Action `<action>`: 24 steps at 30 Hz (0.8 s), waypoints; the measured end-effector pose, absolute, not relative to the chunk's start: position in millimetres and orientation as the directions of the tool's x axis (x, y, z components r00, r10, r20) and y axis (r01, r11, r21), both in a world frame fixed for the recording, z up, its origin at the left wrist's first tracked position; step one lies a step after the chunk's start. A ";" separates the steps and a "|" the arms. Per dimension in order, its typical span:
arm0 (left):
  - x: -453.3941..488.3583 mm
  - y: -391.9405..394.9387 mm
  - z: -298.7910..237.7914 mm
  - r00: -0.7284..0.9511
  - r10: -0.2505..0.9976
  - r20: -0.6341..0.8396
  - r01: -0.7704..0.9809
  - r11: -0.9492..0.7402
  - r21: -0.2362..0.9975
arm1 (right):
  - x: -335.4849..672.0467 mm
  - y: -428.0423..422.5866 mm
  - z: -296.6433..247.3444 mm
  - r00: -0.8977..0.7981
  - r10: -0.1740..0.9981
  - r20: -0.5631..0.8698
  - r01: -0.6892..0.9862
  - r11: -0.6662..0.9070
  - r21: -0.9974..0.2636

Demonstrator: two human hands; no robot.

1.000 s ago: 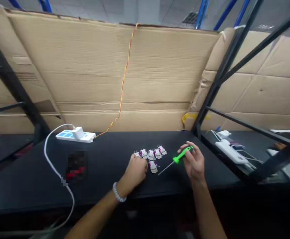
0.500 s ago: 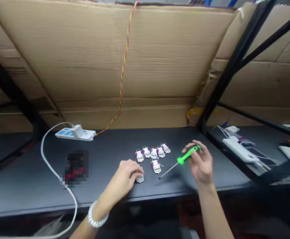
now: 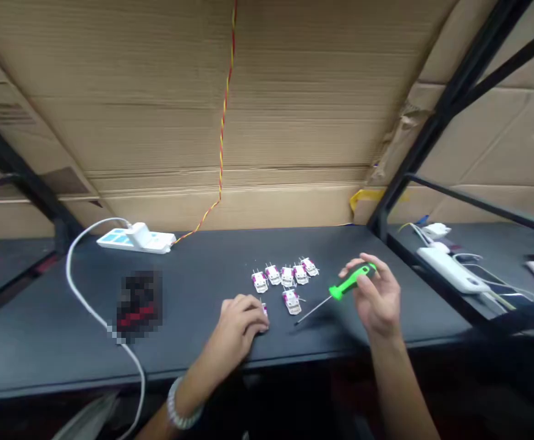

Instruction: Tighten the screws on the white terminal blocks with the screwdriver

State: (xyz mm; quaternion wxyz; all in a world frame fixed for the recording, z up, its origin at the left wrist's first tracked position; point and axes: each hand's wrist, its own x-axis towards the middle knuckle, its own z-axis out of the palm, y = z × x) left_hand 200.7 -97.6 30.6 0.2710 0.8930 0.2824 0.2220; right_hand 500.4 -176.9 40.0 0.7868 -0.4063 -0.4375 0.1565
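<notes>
My left hand (image 3: 239, 324), with a pale beaded bracelet on its wrist, rests low on the dark table, its fingers curled over a small white-and-magenta part (image 3: 265, 309). Most of that part is hidden by the fingers. In my right hand (image 3: 379, 299) is a green-handled screwdriver (image 3: 352, 280), gripped between thumb and fingers, its thin shaft slanting down to the left. The screwdriver's dark tip is close to another white-and-magenta part (image 3: 291, 301) with short metal prongs. Behind it, several similar parts (image 3: 287, 276) lie in a slanted row.
A white power strip (image 3: 159, 242) with a plugged-in adapter stands at the back left, its white cable (image 3: 90, 308) looping to the front edge. Nearby is a blurred-out dark-and-red object (image 3: 137, 304). Black metal frame posts (image 3: 413, 146) and another power strip (image 3: 453, 270) are at right.
The view has tilted slightly downward. My left fingers have come further over the small part and cover more of it. My right hand keeps the screwdriver in nearly the same pose.
</notes>
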 end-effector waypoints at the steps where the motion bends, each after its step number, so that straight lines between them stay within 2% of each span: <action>1: 200.9 -98.2 30.4 0.741 0.624 0.248 0.385 -0.698 0.603 | 500.1 -177.0 40.3 0.567 0.609 0.554 0.098 0.618 -0.780; 10: 200.2 -107.3 26.8 0.730 0.610 0.310 0.417 -0.755 0.505 | 494.4 -179.3 43.6 0.560 0.625 0.544 0.078 0.614 -0.786; 24: 200.6 -110.3 17.9 0.695 0.597 0.401 0.412 -0.788 0.458 | 491.2 -182.4 48.1 0.521 0.607 0.600 0.139 0.633 -0.761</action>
